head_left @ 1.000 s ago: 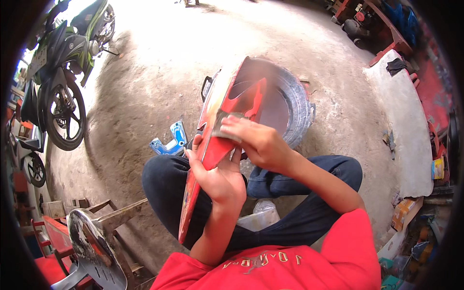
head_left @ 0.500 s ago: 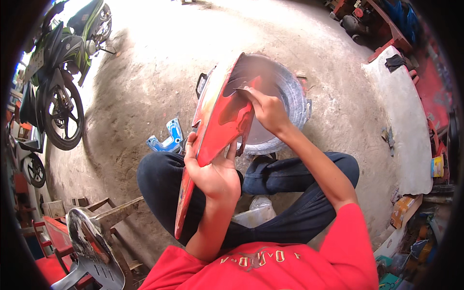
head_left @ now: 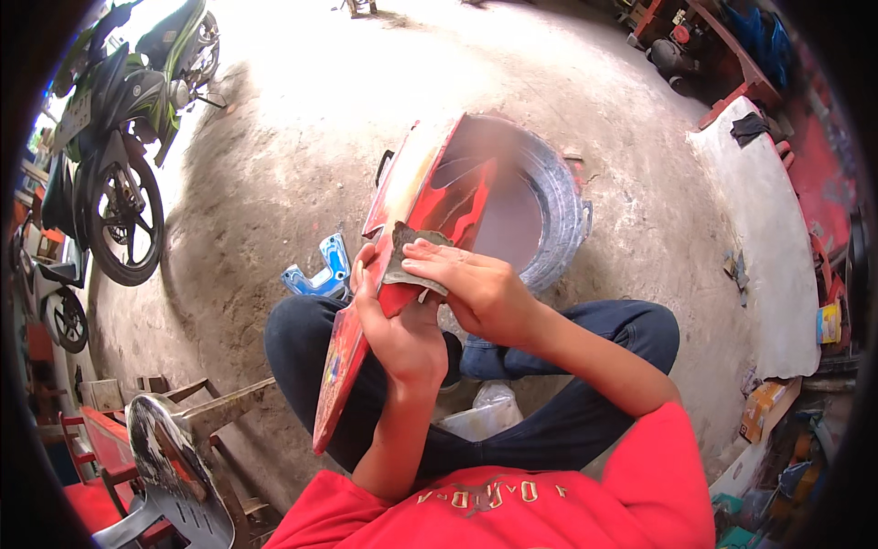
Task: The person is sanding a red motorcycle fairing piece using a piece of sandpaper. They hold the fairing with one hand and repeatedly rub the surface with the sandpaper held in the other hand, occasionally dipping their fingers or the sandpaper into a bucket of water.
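Observation:
A long red motorcycle body panel (head_left: 452, 206), partly pale along its upper edge, lies slanted over my crossed legs and a round metal basin (head_left: 549, 220) of cloudy grey liquid. My left hand (head_left: 402, 334) grips the panel from below, fingers curled round its edge. My right hand (head_left: 480, 297) presses a worn grey-green piece of sandpaper (head_left: 402, 256) flat on the panel's red surface, just above my left hand. A blue-and-white shaped part (head_left: 311, 279) lies on the floor left of the basin.
Motorbikes (head_left: 128, 192) stand at the left. A scuffed chair (head_left: 183, 457) and wooden pieces sit at lower left. A pale slab (head_left: 759, 256), a red rack (head_left: 722, 64) and assorted clutter line the right. Clear plastic (head_left: 494, 412) lies between my legs.
My right hand has moved from the panel's upper part, where it was half a second ago, down and left with the sandpaper. The panel has shifted slightly down and tilted.

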The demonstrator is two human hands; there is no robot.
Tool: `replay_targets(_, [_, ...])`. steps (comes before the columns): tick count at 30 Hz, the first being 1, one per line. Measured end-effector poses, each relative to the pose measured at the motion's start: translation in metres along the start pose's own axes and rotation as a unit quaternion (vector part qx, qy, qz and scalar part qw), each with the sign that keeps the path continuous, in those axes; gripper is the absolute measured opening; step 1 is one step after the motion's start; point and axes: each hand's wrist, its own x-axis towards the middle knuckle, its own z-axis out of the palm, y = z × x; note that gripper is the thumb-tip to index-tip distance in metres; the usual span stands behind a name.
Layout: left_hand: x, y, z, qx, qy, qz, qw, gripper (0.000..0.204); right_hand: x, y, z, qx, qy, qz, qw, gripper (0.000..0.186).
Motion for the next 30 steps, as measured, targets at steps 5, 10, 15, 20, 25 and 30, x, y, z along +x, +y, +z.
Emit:
replay_targets(5, [-0.002, 0.000, 0.023, 0.021, 0.045, 0.014, 0.999, 0.043, -0.004, 0.061, -0.010, 0.003, 0.052, 0.296, 0.954, 0.045])
replay_targets(10, [-0.005, -0.006, 0.011, -0.016, 0.045, 0.028, 0.998, 0.042, -0.009, 0.003, 0.010, -0.030, 0.018, -0.019, 0.999, 0.041])
replay_targets(15, [-0.008, -0.013, 0.019, 0.008, 0.062, 0.015, 0.998, 0.041, -0.013, 0.058, 0.002, -0.052, 0.055, 0.138, 0.988, 0.042])
replay_targets(20, [-0.011, -0.013, 0.013, -0.060, 0.041, 0.005, 0.997, 0.041, -0.010, 0.013, 0.001, -0.071, -0.005, -0.052, 0.996, 0.043])
replay_targets(25, [-0.009, -0.012, 0.021, -0.011, 0.075, 0.009, 0.997, 0.044, -0.007, 0.044, -0.003, -0.057, 0.012, 0.125, 0.990, 0.044])
replay_targets(30, [-0.011, -0.013, 0.020, -0.048, 0.041, -0.004, 0.998, 0.043, -0.012, 0.040, -0.008, -0.085, 0.006, 0.011, 0.996, 0.044])
